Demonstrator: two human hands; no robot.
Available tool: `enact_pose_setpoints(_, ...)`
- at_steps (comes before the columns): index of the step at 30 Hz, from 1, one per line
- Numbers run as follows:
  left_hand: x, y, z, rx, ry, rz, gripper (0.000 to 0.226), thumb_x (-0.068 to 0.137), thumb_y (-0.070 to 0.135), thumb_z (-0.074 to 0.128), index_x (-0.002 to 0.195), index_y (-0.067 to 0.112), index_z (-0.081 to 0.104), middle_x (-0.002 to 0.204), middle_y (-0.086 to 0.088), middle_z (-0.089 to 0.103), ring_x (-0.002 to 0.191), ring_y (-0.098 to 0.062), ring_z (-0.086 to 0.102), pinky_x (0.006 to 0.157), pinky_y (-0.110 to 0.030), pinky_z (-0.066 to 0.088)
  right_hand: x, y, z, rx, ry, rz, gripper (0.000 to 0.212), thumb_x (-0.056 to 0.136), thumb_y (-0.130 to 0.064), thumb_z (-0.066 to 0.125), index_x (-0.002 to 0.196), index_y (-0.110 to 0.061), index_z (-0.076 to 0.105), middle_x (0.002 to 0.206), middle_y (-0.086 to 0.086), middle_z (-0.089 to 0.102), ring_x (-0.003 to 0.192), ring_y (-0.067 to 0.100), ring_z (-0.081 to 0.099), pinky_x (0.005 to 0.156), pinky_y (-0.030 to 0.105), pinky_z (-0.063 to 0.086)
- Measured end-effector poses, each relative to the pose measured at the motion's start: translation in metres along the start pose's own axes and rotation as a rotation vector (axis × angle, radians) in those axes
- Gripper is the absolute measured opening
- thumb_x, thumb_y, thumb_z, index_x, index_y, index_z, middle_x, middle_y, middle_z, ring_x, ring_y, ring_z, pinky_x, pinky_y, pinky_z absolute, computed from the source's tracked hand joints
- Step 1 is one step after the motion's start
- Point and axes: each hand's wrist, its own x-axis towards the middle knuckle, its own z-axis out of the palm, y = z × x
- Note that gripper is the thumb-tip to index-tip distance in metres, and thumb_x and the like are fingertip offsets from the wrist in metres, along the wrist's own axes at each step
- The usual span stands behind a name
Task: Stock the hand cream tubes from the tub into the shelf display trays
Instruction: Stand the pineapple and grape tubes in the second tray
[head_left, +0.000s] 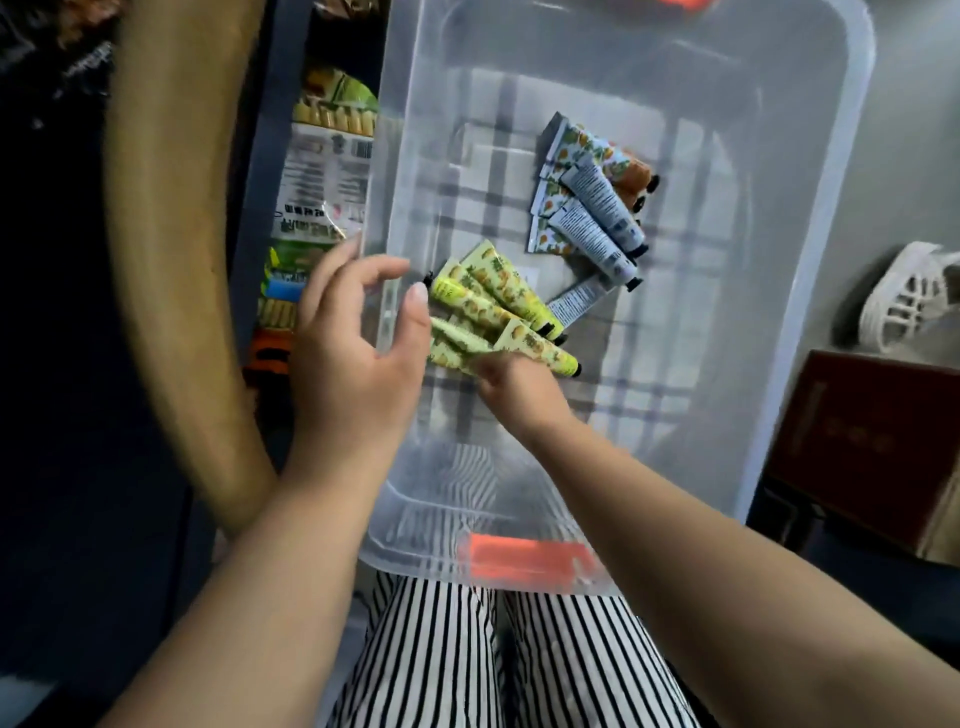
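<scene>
Yellow-green tubes (498, 306): a fanned bunch with fruit print and black caps, lying on the floor of the tub near its left wall.
Blue-white tubes (592, 213): a second cluster further in, pale bodies with printed text, crimped ends patterned orange and green, black caps — some orange tubes (634, 174) just behind them.
Tub (841, 156): clear plastic, orange latch (524, 558) at the near end, resting over striped trousers (483, 654).
Right hand (519, 387): inside the tub, fingers curled on the near ends of the yellow-green tubes.
Left hand (353, 353): above the tub's left rim, fingers loosely spread, holding nothing.
Shelf (322, 192): left of the tub — packaged snacks stacked in it.
Room: grey floor (914, 130), a white slotted shoe (904, 296) and a dark red box (872, 441) to the right.
</scene>
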Motion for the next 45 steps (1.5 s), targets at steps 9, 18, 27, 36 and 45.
enact_pose_setpoints(9,0.005,-0.001,0.002,-0.081,0.056,0.0,0.021,0.079,0.036,0.048,0.09,0.019,0.055,0.107,0.006,0.05,0.113,-0.01,0.048,0.099,-0.021,0.038,0.018,0.014,-0.011,-0.001,0.215,0.054,0.048,0.089,-0.024,0.054,0.134,-0.017,0.04,0.126,0.012,0.044,0.117,0.032,0.043,0.085,0.038,0.043)
enact_pose_setpoints(18,0.005,-0.004,0.003,-0.075,0.057,0.015,0.023,0.079,0.037,0.049,0.091,0.018,0.056,0.109,0.003,0.051,0.114,-0.012,0.049,0.099,-0.022,0.038,0.01,0.025,-0.003,-0.242,0.068,0.021,0.045,0.087,-0.033,0.056,0.125,-0.011,0.047,0.126,0.011,0.046,0.118,0.031,0.042,0.095,0.036,0.037)
enact_pose_setpoints(27,-0.012,0.013,0.004,0.11,0.115,0.439,0.022,0.086,0.019,0.05,0.094,0.002,0.063,0.113,-0.005,0.045,0.109,-0.015,0.048,0.099,-0.022,0.036,-0.009,0.047,-0.02,0.222,-0.017,0.218,0.036,0.086,-0.012,0.059,0.121,-0.007,0.051,0.105,0.008,0.056,0.086,0.017,0.047,0.069,0.022,0.034)
enact_pose_setpoints(36,0.016,-0.009,0.101,-0.302,-0.308,-1.003,0.029,0.091,0.04,0.05,0.077,0.015,0.048,0.075,-0.001,0.05,0.07,-0.017,0.05,0.068,-0.026,0.044,-0.012,0.058,-0.036,0.901,0.22,0.601,0.043,0.084,-0.016,0.064,0.118,-0.008,0.039,0.093,0.005,0.051,0.083,0.021,0.052,0.072,0.033,0.044)
enact_pose_setpoints(45,0.043,-0.032,0.144,-0.587,-0.136,-1.267,0.029,0.089,0.03,0.058,0.108,0.009,0.05,0.095,-0.007,0.057,0.083,-0.018,0.056,0.067,-0.027,0.047,-0.008,0.062,-0.039,1.115,0.235,0.595,0.037,0.084,0.001,0.054,0.119,-0.01,0.048,0.084,0.002,0.054,0.065,0.011,0.048,0.056,0.024,0.039)
